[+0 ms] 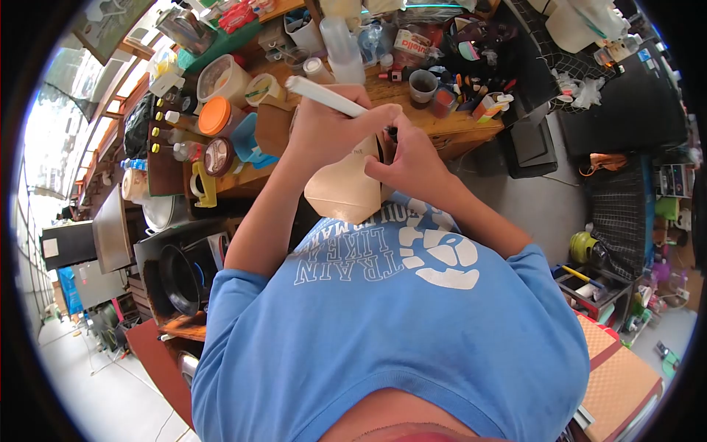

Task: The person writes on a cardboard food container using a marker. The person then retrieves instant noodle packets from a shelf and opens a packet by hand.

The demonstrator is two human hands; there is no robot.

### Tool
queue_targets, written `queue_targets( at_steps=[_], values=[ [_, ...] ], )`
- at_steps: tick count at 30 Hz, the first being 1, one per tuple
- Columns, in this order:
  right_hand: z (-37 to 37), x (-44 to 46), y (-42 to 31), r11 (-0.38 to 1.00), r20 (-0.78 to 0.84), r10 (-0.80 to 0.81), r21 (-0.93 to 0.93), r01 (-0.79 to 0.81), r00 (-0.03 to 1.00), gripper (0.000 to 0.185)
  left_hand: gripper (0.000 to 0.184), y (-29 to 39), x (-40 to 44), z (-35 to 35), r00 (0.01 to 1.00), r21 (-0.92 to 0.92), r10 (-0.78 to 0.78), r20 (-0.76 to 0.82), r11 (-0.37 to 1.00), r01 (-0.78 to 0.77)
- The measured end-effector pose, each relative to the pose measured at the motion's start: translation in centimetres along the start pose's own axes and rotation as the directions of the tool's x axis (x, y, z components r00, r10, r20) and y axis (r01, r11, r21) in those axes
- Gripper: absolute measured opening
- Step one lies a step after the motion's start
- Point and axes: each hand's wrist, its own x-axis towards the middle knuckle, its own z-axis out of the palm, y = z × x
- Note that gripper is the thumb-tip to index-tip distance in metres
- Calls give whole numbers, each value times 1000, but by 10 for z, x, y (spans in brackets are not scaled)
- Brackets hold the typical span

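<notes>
A white, pen-like stick [324,96] slants across the top of my left hand [335,125], whose fingers are closed around it. My right hand [412,162] is pinched, its fingertips meeting those of my left hand. A small dark piece [392,133] shows at the right fingertips; what it is cannot be made out. Just below both hands, in front of my chest, is a tan cardboard box [345,188] with a little printed text, partly hidden by the hands. The right fingers lie against its side.
Beyond the hands stands a wooden table [383,92] with a grey cup [423,86], an orange-lidded jar [215,116], a blue container [252,140], a yellow tape dispenser [204,184] and several bottles. A black pan [180,278] lies at the left, a black case [532,147] at the right.
</notes>
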Motion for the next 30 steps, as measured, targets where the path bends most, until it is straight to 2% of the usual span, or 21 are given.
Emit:
queue_targets(
  at_steps=[4, 7, 9, 11, 12, 14, 15, 17, 18, 20, 24, 25, 26, 27, 29, 30],
  values=[
    [-3, -2, 1, 999, 9, -8, -32, 8, 1000, 49, 40, 2, 6, 6, 996, 101, 14, 85, 995, -23],
    [-4, -2, 6, 993, 80, 76, -98, -68, 994, 49, 40, -5, 10, 8, 988, 162, 35, 149, 985, -60],
    [-3, -5, 8, 998, 2, -39, -53, 39, 999, 48, 40, -6, 12, 9, 980, 166, 59, 189, 982, -91],
    [-2, -6, 9, 997, -7, -72, -39, 71, 997, 48, 39, -5, 14, 11, 956, 209, 20, 293, 974, -85],
    [-2, -6, 9, 994, -12, -105, -28, 105, 994, 47, 39, -5, 16, 11, 955, 209, 22, 296, 974, -87],
    [0, -5, 15, 989, -12, -142, -43, 141, 990, 48, 35, -5, 21, 10, 902, 171, 47, 428, 976, -132],
    [0, -5, 17, 982, -8, -179, -59, 178, 984, 48, 35, -11, 27, 10, 902, 171, 48, 429, 976, -133],
    [-4, -8, 6, 993, 5, -121, 1, 121, 993, 50, 31, -27, 38, 13, 790, 9, 324, 521, 923, -385],
    [-5, -9, 2, 996, 23, -65, 59, 64, 998, 52, 31, -31, 41, 14, 791, 8, 323, 519, 924, -383],
    [-5, -8, 8, 996, 30, -75, 49, 74, 997, 52, 25, -33, 44, 15, 741, 25, 365, 564, 889, -457],
    [-5, -4, 26, 994, -22, -113, 12, 113, 993, 51, 22, -28, 44, 14, 754, 83, 384, 534, 863, -498],
    [-7, -3, 30, 993, -32, -115, 7, 115, 993, 51, 24, -15, 38, 12, 855, 34, 257, 450, 952, -304],
    [-9, -4, 32, 999, -8, -13, -50, 13, 1000, 50, 25, -7, 35, 11, 921, -34, 105, 376, 994, -100],
    [-12, -5, 34, 990, 7, 91, -108, -90, 996, 50, 25, -8, 35, 12, 915, -37, 117, 385, 993, -111],
    [-19, -9, 32, 988, -3, 96, -120, -95, 995, 47, 12, -10, 38, 17, 972, -74, 87, 218, 995, -72],
    [-24, -12, 32, 987, 8, 101, -129, -99, 995, 43, 7, -9, 39, 19, 965, -53, 71, 251, 997, -59]
  ],
)
